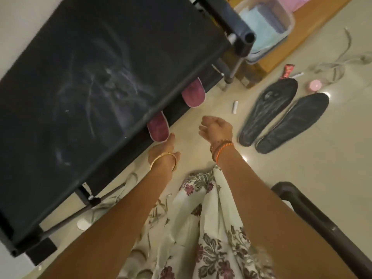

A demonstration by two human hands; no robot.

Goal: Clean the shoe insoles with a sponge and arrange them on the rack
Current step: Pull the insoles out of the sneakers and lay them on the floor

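Beside the front rail of the rack, the left hand (164, 153) reaches forward with fingers straight, its fingertips at the edge of the nearer maroon slipper (158, 128); whether they actually touch the slipper cannot be told, and the hand holds nothing. Just to its right, apart from it, the right hand (216, 129) hovers above the floor (302, 178) with fingers loosely curled and empty. No sponge shows in either hand, nor anywhere in view.

Further right, well apart from both hands, the two dark insoles (281, 115) lie flat on the floor side by side, almost touching along their long edges, toes pointing up-right. Laid out like this they look ready for wiping, so the cleaning seems not yet begun. A small white tube (295, 106) lies between the right hand and the insoles, and a pink round object (314, 85) sits near their toe ends.

On the rack (80, 87), a dusty black top shelf covers the tiers beneath; a second maroon slipper (193, 93) pokes out under the rail too. Open floor runs between rack and insoles, giving the hands a free lane, though the rail's overhang narrows access to the lower shelf. A black chair (314, 214) edge bounds the lower right.
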